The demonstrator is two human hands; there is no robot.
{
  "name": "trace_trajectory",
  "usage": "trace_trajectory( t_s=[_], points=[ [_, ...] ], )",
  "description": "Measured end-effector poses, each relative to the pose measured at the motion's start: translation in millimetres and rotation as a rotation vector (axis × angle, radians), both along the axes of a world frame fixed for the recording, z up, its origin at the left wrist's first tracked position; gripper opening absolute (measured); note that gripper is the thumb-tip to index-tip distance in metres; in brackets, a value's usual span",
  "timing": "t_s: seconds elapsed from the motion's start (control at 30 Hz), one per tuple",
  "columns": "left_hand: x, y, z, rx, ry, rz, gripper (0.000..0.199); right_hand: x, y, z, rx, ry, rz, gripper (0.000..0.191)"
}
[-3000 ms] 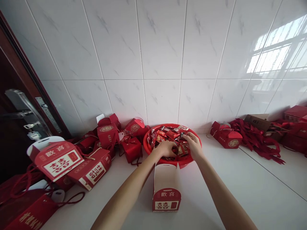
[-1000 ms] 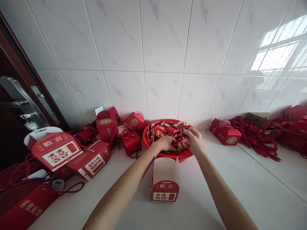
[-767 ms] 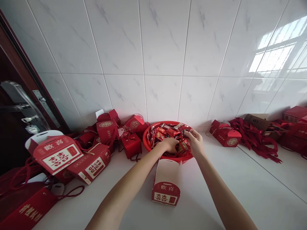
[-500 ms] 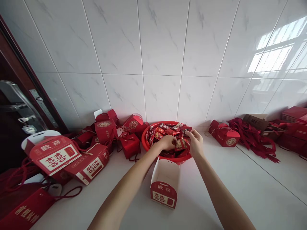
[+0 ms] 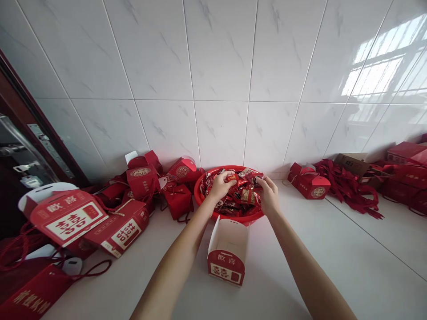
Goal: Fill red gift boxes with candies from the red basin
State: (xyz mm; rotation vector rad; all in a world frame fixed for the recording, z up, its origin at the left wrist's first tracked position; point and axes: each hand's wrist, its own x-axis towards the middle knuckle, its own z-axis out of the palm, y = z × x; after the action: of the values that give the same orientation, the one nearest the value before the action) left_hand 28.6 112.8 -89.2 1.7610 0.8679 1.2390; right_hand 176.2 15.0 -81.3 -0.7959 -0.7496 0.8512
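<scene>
A red plastic basin (image 5: pixel 245 219) full of wrapped candies (image 5: pixel 249 196) stands against the tiled wall. Over its left half, my left hand (image 5: pixel 220 185) is closed on a small red candy packet (image 5: pixel 231 178) between thumb and fingers. At the right rim, my right hand (image 5: pixel 268 195) pinches a dark red candy wrapper (image 5: pixel 257 178). Just in front of the basin sits an open gift box (image 5: pixel 227 266), red outside and white inside, with its top flaps up. What I see of its inside is bare white card.
Folded red gift boxes (image 5: pixel 71 218) with cords crowd the left side, near a dark door with a metal lock (image 5: pixel 30 175). To the right stand another red box (image 5: pixel 310 181), a heap of red ribbons (image 5: pixel 350 186) and more stacked boxes (image 5: pixel 407 182) along the wall.
My left hand has moved left and back across the candies and now grips a red packet. My right hand stays at the right rim with its wrapper. The view has shifted slightly.
</scene>
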Motion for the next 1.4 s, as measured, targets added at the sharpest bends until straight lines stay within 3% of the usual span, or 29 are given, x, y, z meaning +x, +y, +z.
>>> trace_trajectory(
  t_s=[0.37, 0.53, 0.63, 0.83, 1.07, 1.4],
  points=[
    [-3.8, -5.9, 0.5, -0.110, 0.000, 0.040, 0.029, 1.9, 0.2, -0.7, -0.021, -0.047, 0.041, 0.024],
    [-2.9, -8.8, 4.4, -0.137, -0.038, 0.012, 0.017, 2.3, 1.1, -2.0, -0.016, -0.038, 0.062, 0.024],
    [-2.2, -9.9, 7.1, -0.202, -0.075, -0.040, 0.010, 2.7, 1.6, -2.8, -0.020, -0.046, 0.071, 0.026],
    [-6.2, -15.0, 17.2, -0.405, -0.107, -0.255, 0.022, 1.4, -0.4, -0.3, -0.072, -0.165, 0.156, 0.035],
    [-6.6, -24.0, 20.5, -0.422, -0.125, -0.386, 0.041, 1.7, -1.4, 0.8, -0.062, -0.192, 0.200, 0.038],
    [-3.2, -19.5, 16.1, -0.389, -0.196, -0.293, 0.031, 3.7, 0.8, -1.0, -0.060, -0.158, 0.183, 0.038]
  ],
)
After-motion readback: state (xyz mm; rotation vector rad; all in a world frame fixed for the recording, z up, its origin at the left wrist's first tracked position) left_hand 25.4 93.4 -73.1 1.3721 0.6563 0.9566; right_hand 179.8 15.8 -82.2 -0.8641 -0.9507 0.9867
